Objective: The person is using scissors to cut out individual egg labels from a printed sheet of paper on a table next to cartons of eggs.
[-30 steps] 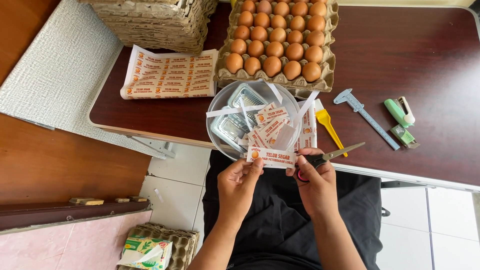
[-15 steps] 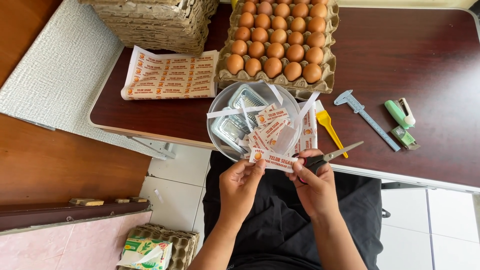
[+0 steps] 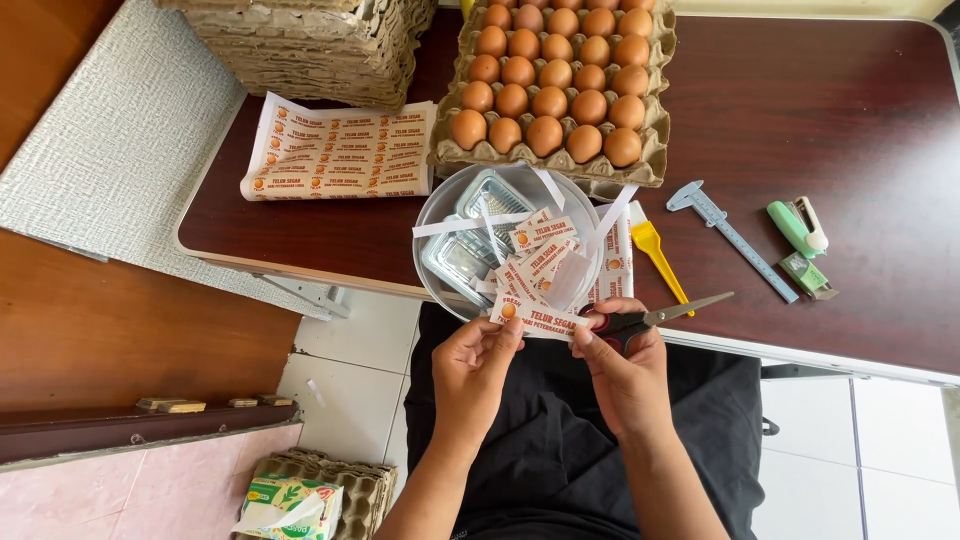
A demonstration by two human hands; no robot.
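Scissors [image 3: 655, 318] have tipped a little since the earlier pictures: their blades now point more steeply up and to the right, past the table edge, while both hands have hardly shifted. The left hand [image 3: 478, 362] pinches one end of a paper label [image 3: 537, 317] between thumb and fingertips. The right hand [image 3: 622, 372] pinches the other end with its fingertips, and its fingers are also closed around the dark handles of the scissors. That label is a small white strip, printed with an orange round mark and orange lettering. It is held flat over the person's lap, just below the near rim of a clear bowl [image 3: 432, 215].

One bowl stands on the dark table [image 3: 850, 150], holding a loose pile of cut labels and white offcuts, too jumbled to count, over a foil tray. One uncut sheet of labels [image 3: 340, 150] lies to its left. One egg tray [image 3: 560, 90] sits behind the bowl; about nineteen brown eggs show in it, the far row cut off by the frame. To the right lie one yellow brush [image 3: 655, 250], one caliper [image 3: 725, 232] and one green stapler [image 3: 795, 225].
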